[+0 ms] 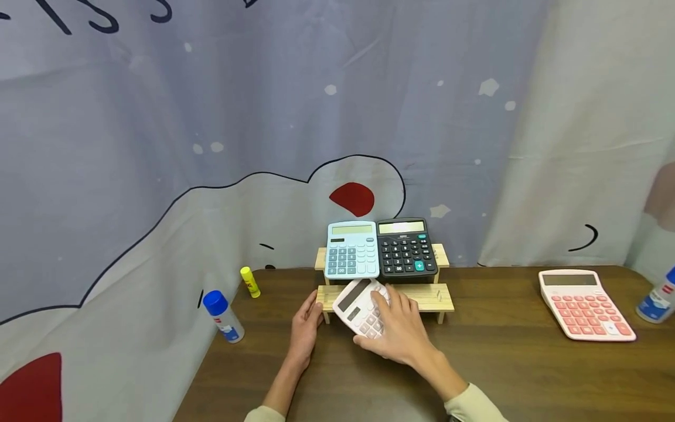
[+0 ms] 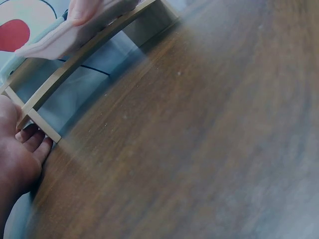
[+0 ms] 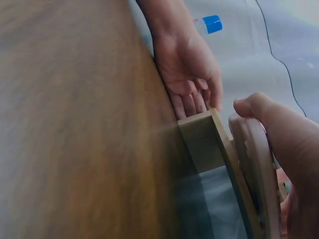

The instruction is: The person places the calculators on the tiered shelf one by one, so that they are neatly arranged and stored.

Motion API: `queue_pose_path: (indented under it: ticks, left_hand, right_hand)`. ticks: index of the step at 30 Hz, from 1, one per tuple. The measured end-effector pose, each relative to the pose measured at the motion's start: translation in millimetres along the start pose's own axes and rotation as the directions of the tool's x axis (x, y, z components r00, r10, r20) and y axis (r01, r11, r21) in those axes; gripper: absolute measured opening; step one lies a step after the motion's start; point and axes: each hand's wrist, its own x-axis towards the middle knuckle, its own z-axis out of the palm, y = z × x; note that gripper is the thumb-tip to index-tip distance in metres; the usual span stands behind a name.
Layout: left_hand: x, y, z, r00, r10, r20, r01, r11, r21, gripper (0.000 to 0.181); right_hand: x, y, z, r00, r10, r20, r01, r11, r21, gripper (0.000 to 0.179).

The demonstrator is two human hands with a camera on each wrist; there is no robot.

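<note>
A two-step wooden stand [image 1: 432, 298] stands on the table. My left hand [image 1: 307, 325] grips the left end of its lower step, thumb on top and fingers curled by the leg. In my right hand [image 1: 403, 328] is a pale pink calculator [image 1: 352, 299], held by its keypad end. It lies aslant over the lower step, screen toward the upper left; the right wrist view shows its edge close to the board [image 3: 234, 174]. On the upper step, a light blue calculator [image 1: 351, 249] and a black calculator [image 1: 406, 249] lean side by side.
A white calculator with pink keys [image 1: 587, 305] lies on the table at the right, beside a white bottle [image 1: 656, 302]. Left of the stand are a blue-capped bottle [image 1: 224, 316] and a yellow glue stick [image 1: 250, 282]. A printed curtain [image 1: 285, 117] hangs behind.
</note>
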Motion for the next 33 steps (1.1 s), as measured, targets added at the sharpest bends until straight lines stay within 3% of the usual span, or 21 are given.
queue_pose_path:
  ticks: [6, 15, 23, 28, 33]
  left_hand:
    - [-0.4, 0.0, 1.0, 1.0, 0.012, 0.004, -0.012, 1.0, -0.012, 0.053]
    - [0.9, -1.6, 1.2, 1.0, 0.002, 0.0, -0.002, 1.0, -0.01, 0.053]
    - [0.6, -2.5, 2.3, 1.0, -0.001, 0.011, 0.001, 1.0, -0.019, 0.054]
    - [0.3, -1.8, 3.1, 1.0, -0.001, 0.016, 0.001, 1.0, -0.012, 0.054]
    - [0.0, -0.7, 1.0, 1.0, -0.001, 0.001, 0.001, 1.0, -0.01, 0.054]
  right_hand:
    - [7.6, -9, 1, 0.996, 0.087, 0.026, -0.086, 0.996, -0.007, 0.104]
    - [8.7, -4, -14, 0.983, 0.106, 0.152, -0.117, 0.991, 0.063, 0.106]
    - [7.4, 10, -35, 0.967, -0.01, 0.253, -0.024, 0.991, 0.133, 0.106]
    - [4.4, 22, -49, 0.949, -0.103, 0.298, 0.046, 0.98, 0.193, 0.094]
    - [4.3, 29, -48, 0.935, -0.182, 0.304, 0.122, 0.971, 0.207, 0.084]
